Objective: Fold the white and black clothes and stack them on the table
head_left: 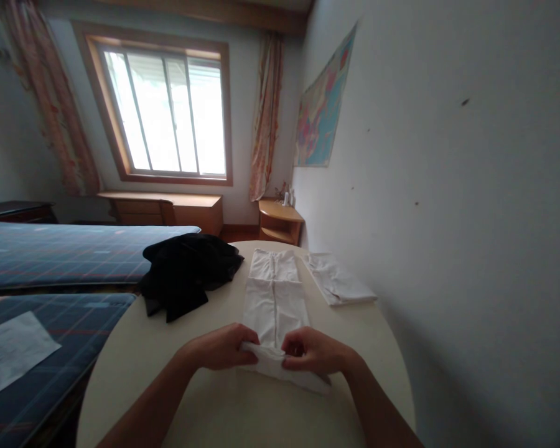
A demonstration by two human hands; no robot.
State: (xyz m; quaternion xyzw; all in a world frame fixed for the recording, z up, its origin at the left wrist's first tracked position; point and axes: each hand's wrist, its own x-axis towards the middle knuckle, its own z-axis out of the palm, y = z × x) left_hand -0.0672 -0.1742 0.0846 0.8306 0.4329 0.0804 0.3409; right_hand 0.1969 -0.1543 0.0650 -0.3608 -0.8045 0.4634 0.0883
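Note:
A white garment lies folded into a long strip on a round cream table, with a dark line running down its middle. Its near end is lifted and bunched between my two hands. My left hand pinches the left part of that edge between thumb and fingers. Close beside it, my right hand grips the edge further right, fingers curled. Some of the cloth hangs below the right hand toward the tabletop. The exact kind of garment I cannot tell.
A crumpled black cloth lies at the table's far left. Another folded white garment is at the right, near the wall. Two mattresses stand left, the nearer bearing a paper sheet. A wooden corner shelf is behind.

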